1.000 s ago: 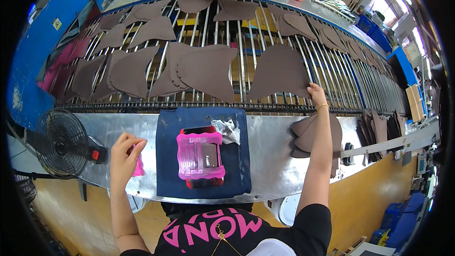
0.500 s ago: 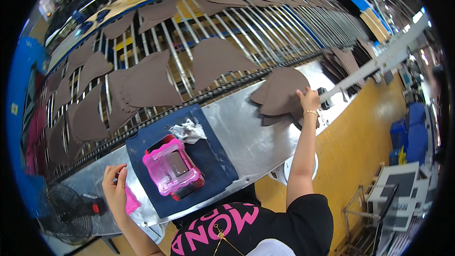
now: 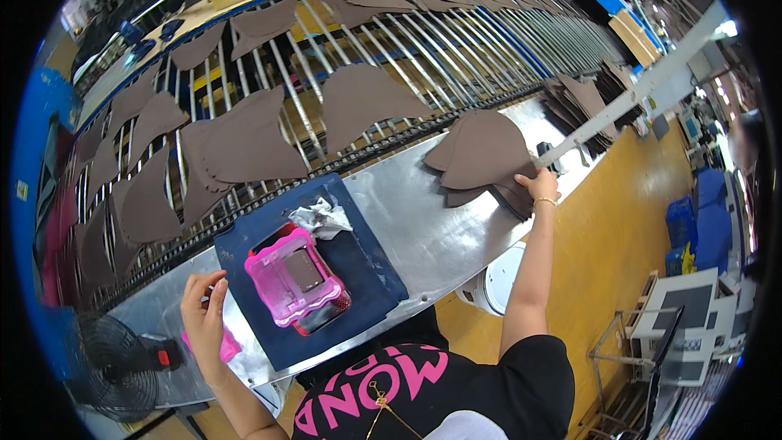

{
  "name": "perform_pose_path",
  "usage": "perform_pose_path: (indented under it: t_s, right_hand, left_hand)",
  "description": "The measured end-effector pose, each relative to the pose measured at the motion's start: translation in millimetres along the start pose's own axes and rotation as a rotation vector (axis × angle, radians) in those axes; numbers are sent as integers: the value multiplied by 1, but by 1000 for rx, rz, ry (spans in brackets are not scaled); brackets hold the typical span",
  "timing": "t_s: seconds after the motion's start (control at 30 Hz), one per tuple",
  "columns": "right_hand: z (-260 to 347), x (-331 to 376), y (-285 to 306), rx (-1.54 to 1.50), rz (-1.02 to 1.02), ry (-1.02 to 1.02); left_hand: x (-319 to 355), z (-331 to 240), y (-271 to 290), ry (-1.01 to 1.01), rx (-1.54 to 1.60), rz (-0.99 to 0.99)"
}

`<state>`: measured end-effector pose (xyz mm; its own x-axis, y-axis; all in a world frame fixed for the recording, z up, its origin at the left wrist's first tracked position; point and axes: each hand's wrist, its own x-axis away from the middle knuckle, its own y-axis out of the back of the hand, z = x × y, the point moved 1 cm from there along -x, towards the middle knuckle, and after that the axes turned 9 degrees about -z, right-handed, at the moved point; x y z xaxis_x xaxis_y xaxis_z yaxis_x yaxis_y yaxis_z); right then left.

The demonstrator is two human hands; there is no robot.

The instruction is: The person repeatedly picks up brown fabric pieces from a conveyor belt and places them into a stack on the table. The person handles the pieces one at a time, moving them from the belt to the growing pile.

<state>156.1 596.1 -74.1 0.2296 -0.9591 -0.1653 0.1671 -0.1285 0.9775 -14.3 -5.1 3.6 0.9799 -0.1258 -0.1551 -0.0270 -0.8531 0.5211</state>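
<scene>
My right hand is at the near right edge of a fanned stack of brown cut panels, its thumb and fingers closed on a panel's rim. The panels are flat, with rounded ends, and lie on the metal table. My left hand hovers over the table's left end with loosely curled fingers apart and nothing visible in them. Below it lies a pink cloth-like thing. Between my hands, a pink plastic basket with a dark block inside sits on a dark blue mat, beside a crumpled white rag.
Beyond the table runs a rack conveyor of metal bars carrying several brown panels. A slanted metal arm crosses at the right, near another panel pile. A black fan stands left; a white bucket sits below the table edge.
My right hand has slid from the top of the brown stack toward me, down to its near right edge. My left hand has barely moved.
</scene>
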Motion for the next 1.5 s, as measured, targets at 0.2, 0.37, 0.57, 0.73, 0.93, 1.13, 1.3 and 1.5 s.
perform_pose_path:
  t_s: [0.2,0.37,0.57,0.73,0.93,1.13,1.3,1.5]
  right_hand:
    - [-8,-8,18,148,-111,345]
    - [45,33,78,4,-123,478]
    - [98,109,186,-647,-131,552]
    - [153,160,157,-1398,-15,687]
    - [201,235,127,-1403,247,1008]
    - [226,295,94,-1401,554,1139]
    - [223,301,84,-1281,350,1354]
    - [187,260,64,-1148,123,1382]
  left_hand:
    - [1,1,10,-11,-14,-24]
    - [-5,-13,2,-110,2,22]
    - [-24,-38,-17,-174,185,70]
    - [-35,-44,-37,-248,402,-117]
    - [-26,-23,49,-8,548,-199]
    - [10,-19,116,-66,167,-425]
    - [20,-6,119,-24,117,-404]
    - [21,7,74,-71,21,-176]
